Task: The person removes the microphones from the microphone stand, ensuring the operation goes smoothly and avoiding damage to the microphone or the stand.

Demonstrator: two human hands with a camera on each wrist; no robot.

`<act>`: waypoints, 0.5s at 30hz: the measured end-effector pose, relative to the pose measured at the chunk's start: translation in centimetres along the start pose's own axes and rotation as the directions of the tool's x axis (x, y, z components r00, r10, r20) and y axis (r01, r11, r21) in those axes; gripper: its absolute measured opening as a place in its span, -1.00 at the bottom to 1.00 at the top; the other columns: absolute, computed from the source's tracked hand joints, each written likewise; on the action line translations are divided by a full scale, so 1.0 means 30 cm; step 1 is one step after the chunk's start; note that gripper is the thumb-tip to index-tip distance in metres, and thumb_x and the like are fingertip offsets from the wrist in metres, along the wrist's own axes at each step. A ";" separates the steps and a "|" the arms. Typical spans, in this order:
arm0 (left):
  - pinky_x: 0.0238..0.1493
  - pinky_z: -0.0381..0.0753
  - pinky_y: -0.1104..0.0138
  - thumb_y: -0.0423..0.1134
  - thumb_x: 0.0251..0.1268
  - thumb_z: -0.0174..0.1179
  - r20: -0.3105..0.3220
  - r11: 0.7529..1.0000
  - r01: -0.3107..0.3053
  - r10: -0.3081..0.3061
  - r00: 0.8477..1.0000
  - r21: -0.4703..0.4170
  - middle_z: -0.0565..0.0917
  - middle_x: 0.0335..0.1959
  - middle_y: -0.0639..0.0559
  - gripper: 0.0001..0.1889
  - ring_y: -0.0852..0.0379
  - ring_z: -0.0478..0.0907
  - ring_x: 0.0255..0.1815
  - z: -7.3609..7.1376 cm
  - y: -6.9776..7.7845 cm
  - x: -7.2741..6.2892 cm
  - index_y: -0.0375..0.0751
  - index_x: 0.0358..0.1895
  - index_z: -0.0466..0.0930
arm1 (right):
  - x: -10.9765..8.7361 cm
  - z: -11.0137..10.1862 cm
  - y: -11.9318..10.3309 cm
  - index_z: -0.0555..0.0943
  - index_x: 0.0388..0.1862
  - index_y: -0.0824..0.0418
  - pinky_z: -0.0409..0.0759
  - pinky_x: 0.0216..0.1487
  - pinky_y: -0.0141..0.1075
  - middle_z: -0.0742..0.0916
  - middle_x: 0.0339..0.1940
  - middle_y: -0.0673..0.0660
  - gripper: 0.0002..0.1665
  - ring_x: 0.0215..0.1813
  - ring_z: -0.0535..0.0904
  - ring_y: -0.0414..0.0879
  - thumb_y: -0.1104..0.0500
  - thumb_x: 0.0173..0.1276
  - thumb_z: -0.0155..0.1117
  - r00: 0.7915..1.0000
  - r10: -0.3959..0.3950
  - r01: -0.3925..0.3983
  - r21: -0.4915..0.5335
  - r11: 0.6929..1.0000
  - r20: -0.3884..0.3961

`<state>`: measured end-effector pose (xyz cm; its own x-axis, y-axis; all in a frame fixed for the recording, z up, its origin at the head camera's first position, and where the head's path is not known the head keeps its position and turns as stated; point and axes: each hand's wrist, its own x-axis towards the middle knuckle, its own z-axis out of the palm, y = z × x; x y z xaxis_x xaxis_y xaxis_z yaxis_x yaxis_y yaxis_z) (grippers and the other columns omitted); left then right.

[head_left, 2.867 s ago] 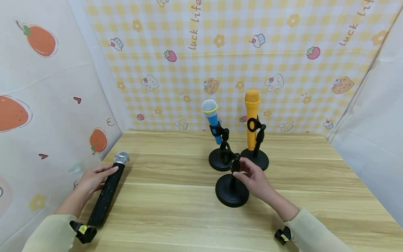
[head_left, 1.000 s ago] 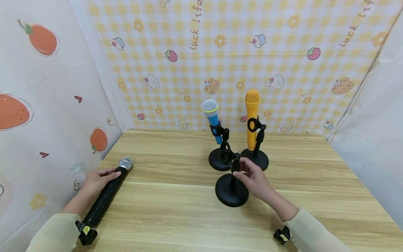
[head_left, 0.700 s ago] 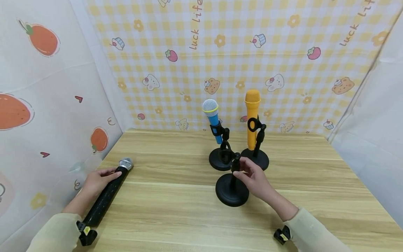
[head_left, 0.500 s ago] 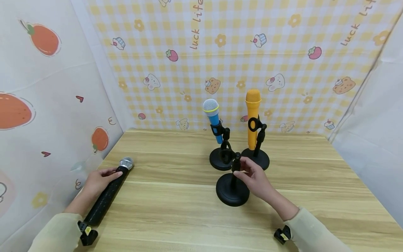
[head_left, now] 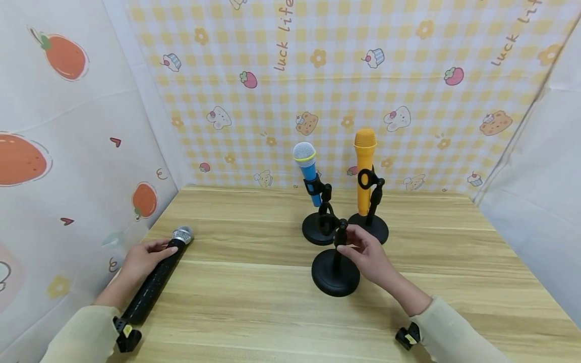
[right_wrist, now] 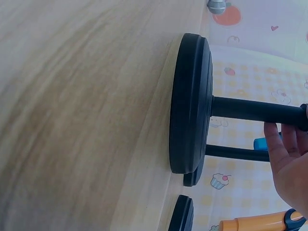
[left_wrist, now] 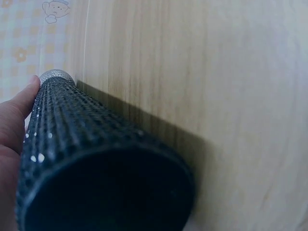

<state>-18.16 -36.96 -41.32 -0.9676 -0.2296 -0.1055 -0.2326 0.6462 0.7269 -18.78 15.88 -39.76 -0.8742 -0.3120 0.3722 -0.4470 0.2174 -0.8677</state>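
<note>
At the left of the head view, my left hand (head_left: 141, 261) grips a black microphone (head_left: 156, 280) with a silver mesh head, thumb across its upper body. The left wrist view shows the speckled body of that microphone (left_wrist: 82, 120) from its butt end, close over the wood. My right hand (head_left: 369, 256) pinches the pole of a black microphone stand (head_left: 335, 275), whose ring clip holds nothing. In the right wrist view, fingers (right_wrist: 275, 139) touch the pole above the round base (right_wrist: 190, 106).
Behind the held stand, a blue microphone (head_left: 308, 172) and an orange microphone (head_left: 364, 156) sit in two other black stands on the wooden table (head_left: 245, 302). Patterned cloth (head_left: 254, 106) walls the back, with white cloth (head_left: 535, 151) at the sides.
Compared with the oldest frame, my left hand and the black microphone have shifted slightly right and nearer to me. My right hand and the stand have stayed in place.
</note>
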 end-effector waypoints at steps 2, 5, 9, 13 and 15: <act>0.13 0.37 -0.08 0.17 0.30 0.20 -0.004 1.000 -0.005 0.005 1.000 0.004 0.37 0.25 -0.49 -0.20 -0.33 0.34 0.19 0.000 -0.001 0.000 -0.48 0.32 0.34 | 0.001 0.000 -0.002 0.51 0.07 0.37 0.60 -0.04 -0.33 0.66 -0.09 0.22 -0.67 -0.06 0.59 -0.06 0.38 0.34 0.27 1.000 -0.001 0.001 0.003 1.000 -0.002; 0.13 0.38 -0.09 0.15 0.31 0.20 -0.011 1.000 -0.013 0.013 1.000 0.010 0.37 0.25 -0.49 -0.22 -0.34 0.34 0.19 0.000 -0.003 0.001 -0.49 0.31 0.35 | 0.003 0.001 -0.004 0.51 0.07 0.40 0.61 -0.05 -0.33 0.65 -0.11 0.22 -0.66 -0.07 0.59 -0.07 0.38 0.33 0.28 1.000 -0.014 0.014 0.006 1.000 -0.007; 0.13 0.39 -0.08 0.14 0.32 0.20 -0.020 1.000 -0.015 0.016 1.000 0.012 0.38 0.25 -0.48 -0.24 -0.34 0.35 0.19 -0.002 -0.007 0.004 -0.49 0.30 0.36 | 0.009 0.006 -0.012 0.52 0.05 0.37 0.61 -0.06 -0.33 0.65 -0.12 0.22 -0.67 -0.07 0.59 -0.08 0.39 0.32 0.29 0.999 -0.036 0.036 0.012 0.999 -0.016; 0.12 0.40 -0.06 0.14 0.31 0.21 -0.025 1.000 -0.026 0.027 0.999 0.008 0.40 0.24 -0.48 -0.24 -0.33 0.36 0.19 -0.003 -0.005 0.003 -0.50 0.29 0.38 | 0.016 0.016 -0.024 0.53 0.03 0.33 0.61 -0.05 -0.33 0.65 -0.12 0.22 -0.69 -0.06 0.59 -0.07 0.40 0.32 0.29 0.999 -0.044 0.045 0.035 0.998 -0.013; 0.11 0.40 -0.05 0.13 0.30 0.22 -0.025 0.999 -0.032 0.032 0.999 0.010 0.41 0.23 -0.47 -0.24 -0.32 0.37 0.19 -0.003 -0.003 0.003 -0.50 0.28 0.38 | 0.021 0.023 -0.032 0.53 0.04 0.34 0.62 -0.05 -0.31 0.66 -0.11 0.23 -0.69 -0.05 0.60 -0.05 0.39 0.32 0.28 0.999 -0.047 0.048 0.047 0.998 -0.005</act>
<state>-18.23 -37.12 -41.34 -0.9717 -0.2268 -0.0655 -0.2028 0.6600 0.7233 -18.79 14.84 -38.93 -0.8529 -0.3172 0.4146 -0.4786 0.1582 -0.8637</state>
